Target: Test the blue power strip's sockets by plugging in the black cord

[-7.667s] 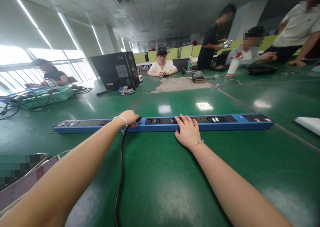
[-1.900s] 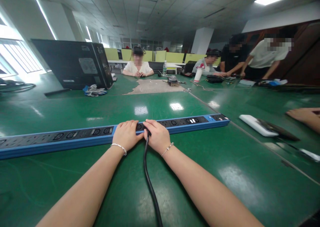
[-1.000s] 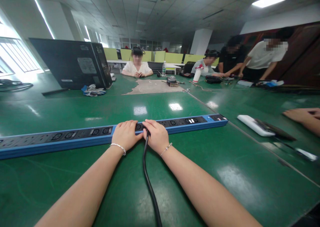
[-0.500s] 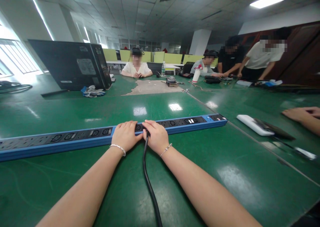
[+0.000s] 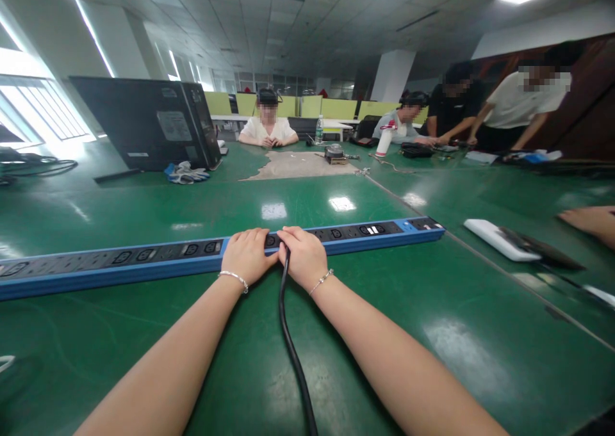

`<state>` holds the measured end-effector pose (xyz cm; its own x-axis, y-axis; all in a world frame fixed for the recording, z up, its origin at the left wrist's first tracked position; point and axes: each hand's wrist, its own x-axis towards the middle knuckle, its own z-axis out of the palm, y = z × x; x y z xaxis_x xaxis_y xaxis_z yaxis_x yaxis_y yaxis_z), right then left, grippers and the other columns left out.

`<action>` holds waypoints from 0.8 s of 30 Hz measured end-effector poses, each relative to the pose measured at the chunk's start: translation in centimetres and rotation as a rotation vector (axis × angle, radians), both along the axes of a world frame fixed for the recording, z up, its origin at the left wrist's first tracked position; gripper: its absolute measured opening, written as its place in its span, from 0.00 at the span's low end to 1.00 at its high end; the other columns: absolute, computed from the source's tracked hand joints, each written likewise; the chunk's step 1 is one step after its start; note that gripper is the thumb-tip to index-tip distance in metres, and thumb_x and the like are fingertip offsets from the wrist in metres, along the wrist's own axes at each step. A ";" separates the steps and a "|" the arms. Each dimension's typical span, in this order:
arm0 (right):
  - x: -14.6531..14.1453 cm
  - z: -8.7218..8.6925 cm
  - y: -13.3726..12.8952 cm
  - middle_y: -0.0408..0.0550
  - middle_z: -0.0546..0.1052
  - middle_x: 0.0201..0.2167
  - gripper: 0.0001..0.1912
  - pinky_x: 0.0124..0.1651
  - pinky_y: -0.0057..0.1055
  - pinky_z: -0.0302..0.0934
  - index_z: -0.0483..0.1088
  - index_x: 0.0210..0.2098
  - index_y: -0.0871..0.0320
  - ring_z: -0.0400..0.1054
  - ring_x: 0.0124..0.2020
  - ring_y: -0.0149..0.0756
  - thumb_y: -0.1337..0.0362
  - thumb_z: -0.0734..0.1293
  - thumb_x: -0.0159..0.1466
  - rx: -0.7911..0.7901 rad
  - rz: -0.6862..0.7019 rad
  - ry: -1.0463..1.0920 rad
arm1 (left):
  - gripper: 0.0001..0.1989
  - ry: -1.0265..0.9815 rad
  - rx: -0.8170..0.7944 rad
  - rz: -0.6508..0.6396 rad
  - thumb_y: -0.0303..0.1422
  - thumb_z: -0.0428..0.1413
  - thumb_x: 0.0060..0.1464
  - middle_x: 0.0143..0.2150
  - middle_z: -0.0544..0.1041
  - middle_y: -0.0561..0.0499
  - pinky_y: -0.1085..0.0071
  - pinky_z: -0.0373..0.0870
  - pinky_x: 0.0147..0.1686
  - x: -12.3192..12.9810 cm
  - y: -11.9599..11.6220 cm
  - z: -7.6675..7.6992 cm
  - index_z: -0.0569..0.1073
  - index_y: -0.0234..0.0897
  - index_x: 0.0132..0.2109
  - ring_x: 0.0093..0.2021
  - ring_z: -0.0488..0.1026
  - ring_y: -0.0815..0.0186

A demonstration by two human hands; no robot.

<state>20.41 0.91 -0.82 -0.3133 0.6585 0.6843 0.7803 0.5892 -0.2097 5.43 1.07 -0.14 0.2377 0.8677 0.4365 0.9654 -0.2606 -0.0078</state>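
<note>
Power strip (image 5: 177, 261): lies flat and slightly slantwise across the green table (image 5: 384, 308). Left hand (image 5: 246, 253): open, fingers together over the strip, thumb spread inward. Right hand (image 5: 303, 257): closed round the upper end of the black cable (image 5: 291, 340); cannot tell the shape or seating of that end, hidden under the fingers. Probably rigid, fairly weighty for its length and smooth-sided; apt to slide or swivel on the glossy surface under an off-centre push. Best steadied by the blue side rails (image 5: 375, 243) close to the cable, or lifted with palms well apart. Cable: likely thick and springy, best held at its upper end, not tugged by the trailing length.
</note>
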 end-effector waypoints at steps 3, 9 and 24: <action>-0.3 -0.3 0.1 0.52 0.73 0.47 0.15 0.53 0.34 0.61 0.72 0.47 0.58 0.66 0.49 0.38 0.65 0.60 0.62 -0.011 -0.012 0.047 | 0.23 -0.012 -0.005 0.005 0.44 0.47 0.55 0.51 0.75 0.43 0.60 0.61 0.52 0.0 0.0 -0.1 0.69 0.36 0.52 0.51 0.70 0.56; -0.3 -1.3 1.4 0.59 0.74 0.46 0.19 0.53 0.39 0.60 0.69 0.50 0.64 0.67 0.49 0.43 0.59 0.60 0.64 -0.038 -0.161 0.076 | 0.27 -0.024 0.018 -0.007 0.49 0.47 0.54 0.50 0.75 0.42 0.60 0.60 0.52 0.0 0.2 -0.3 0.69 0.34 0.52 0.51 0.70 0.55; 9.1 1.4 2.4 0.54 0.78 0.39 0.20 0.50 0.40 0.62 0.73 0.43 0.60 0.71 0.43 0.44 0.55 0.58 0.61 -0.089 -0.392 0.398 | 0.33 -0.021 -0.019 -0.026 0.55 0.47 0.52 0.52 0.74 0.41 0.59 0.61 0.52 -0.3 0.3 -0.2 0.67 0.32 0.54 0.53 0.68 0.54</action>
